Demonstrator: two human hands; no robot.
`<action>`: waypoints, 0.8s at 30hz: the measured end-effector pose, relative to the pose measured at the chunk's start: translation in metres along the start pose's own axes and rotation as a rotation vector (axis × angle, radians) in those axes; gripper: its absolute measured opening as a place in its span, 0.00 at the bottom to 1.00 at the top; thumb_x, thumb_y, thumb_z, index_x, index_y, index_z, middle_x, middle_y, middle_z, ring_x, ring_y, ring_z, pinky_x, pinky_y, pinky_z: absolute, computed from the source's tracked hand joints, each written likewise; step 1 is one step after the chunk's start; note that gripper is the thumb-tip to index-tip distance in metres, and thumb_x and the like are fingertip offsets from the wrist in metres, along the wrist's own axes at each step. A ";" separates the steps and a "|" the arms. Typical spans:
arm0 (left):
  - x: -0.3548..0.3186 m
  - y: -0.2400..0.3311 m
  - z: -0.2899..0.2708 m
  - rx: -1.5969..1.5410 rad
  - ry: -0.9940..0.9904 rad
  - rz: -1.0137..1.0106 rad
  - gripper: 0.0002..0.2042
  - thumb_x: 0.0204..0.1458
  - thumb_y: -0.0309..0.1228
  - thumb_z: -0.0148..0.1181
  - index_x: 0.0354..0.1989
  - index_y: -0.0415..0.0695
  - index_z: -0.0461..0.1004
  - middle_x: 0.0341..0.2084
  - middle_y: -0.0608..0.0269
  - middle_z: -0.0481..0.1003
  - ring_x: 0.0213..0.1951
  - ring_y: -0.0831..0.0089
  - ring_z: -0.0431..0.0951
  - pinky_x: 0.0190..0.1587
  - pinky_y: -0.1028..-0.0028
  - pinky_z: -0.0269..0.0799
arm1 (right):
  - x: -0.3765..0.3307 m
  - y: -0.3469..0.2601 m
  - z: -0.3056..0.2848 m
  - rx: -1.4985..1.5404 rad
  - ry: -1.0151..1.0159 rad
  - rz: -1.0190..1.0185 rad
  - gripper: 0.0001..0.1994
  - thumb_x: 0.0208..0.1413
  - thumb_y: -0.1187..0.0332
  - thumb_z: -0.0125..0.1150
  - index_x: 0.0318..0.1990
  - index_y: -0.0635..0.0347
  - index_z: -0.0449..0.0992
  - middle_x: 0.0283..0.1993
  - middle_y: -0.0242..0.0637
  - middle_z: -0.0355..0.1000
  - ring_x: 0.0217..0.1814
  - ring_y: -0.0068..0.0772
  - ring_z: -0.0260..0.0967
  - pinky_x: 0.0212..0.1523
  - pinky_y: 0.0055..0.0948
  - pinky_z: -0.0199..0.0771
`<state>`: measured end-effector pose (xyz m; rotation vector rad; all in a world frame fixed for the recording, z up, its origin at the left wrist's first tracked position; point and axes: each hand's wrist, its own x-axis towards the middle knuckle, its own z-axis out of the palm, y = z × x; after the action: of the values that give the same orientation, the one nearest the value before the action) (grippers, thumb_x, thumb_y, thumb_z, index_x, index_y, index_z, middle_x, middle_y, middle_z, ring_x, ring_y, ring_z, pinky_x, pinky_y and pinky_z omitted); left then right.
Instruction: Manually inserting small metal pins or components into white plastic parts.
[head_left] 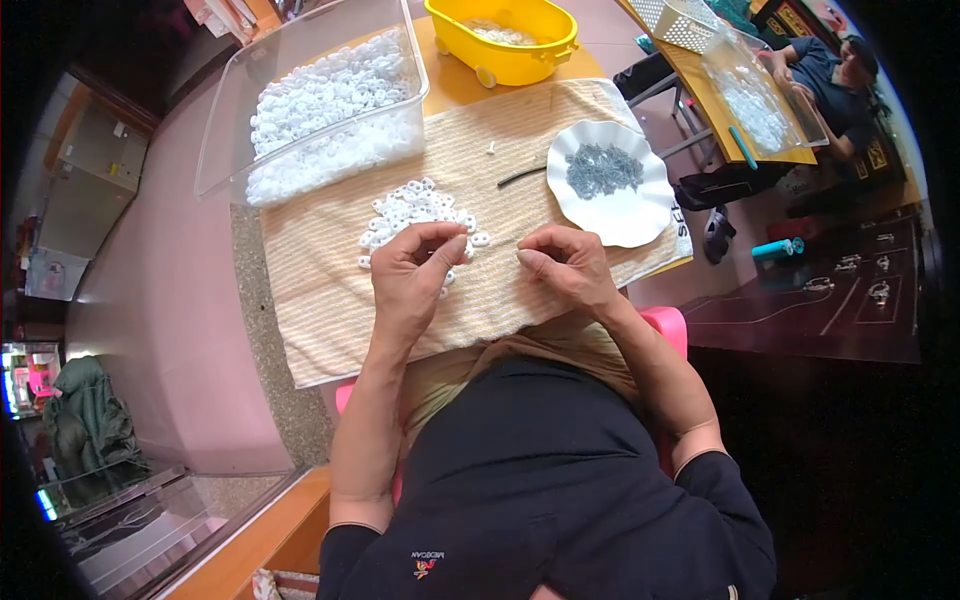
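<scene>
My left hand is over the towel with thumb and forefinger pinched together; whatever they hold is too small to make out. Just beyond it, and partly hidden by it, lies a loose pile of small white oval plastic pieces with holes. My right hand also pinches, fingertips facing the left hand across a short gap, and its contents cannot be seen. Beyond the right hand sits a white wavy-rimmed plate bearing a heap of tiny grey pieces. A thin black stick touches or nearly touches the plate's left side.
A striped beige towel covers the table. At the far left stands a clear tub full of white pieces; a yellow wheeled tub is at the back. Rightward, another person sits at a second table.
</scene>
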<state>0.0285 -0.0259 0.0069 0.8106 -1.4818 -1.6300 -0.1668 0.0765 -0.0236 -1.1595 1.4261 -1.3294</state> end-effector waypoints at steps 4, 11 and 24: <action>0.001 -0.003 -0.001 -0.074 -0.020 -0.068 0.07 0.51 0.21 0.61 0.39 0.34 0.76 0.32 0.61 0.79 0.31 0.79 0.77 0.35 0.81 0.74 | 0.001 0.002 0.000 0.004 0.005 -0.013 0.06 0.55 0.75 0.61 0.38 0.68 0.76 0.30 0.29 0.73 0.29 0.14 0.68 0.30 0.15 0.70; -0.001 -0.005 0.005 -0.270 0.021 -0.142 0.07 0.49 0.21 0.63 0.36 0.35 0.75 0.32 0.60 0.78 0.31 0.78 0.77 0.36 0.79 0.76 | 0.001 0.001 0.000 -0.007 -0.004 -0.029 0.06 0.55 0.74 0.61 0.38 0.67 0.76 0.30 0.29 0.73 0.29 0.14 0.68 0.30 0.15 0.70; -0.003 -0.008 0.007 -0.402 0.057 -0.250 0.09 0.48 0.20 0.64 0.38 0.33 0.76 0.29 0.59 0.78 0.31 0.75 0.79 0.39 0.77 0.78 | 0.000 -0.001 0.001 -0.029 0.015 -0.013 0.05 0.55 0.75 0.61 0.37 0.67 0.76 0.29 0.30 0.73 0.28 0.15 0.68 0.29 0.15 0.70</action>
<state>0.0230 -0.0199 0.0000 0.8250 -0.9916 -1.9876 -0.1662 0.0759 -0.0227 -1.1819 1.4555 -1.3322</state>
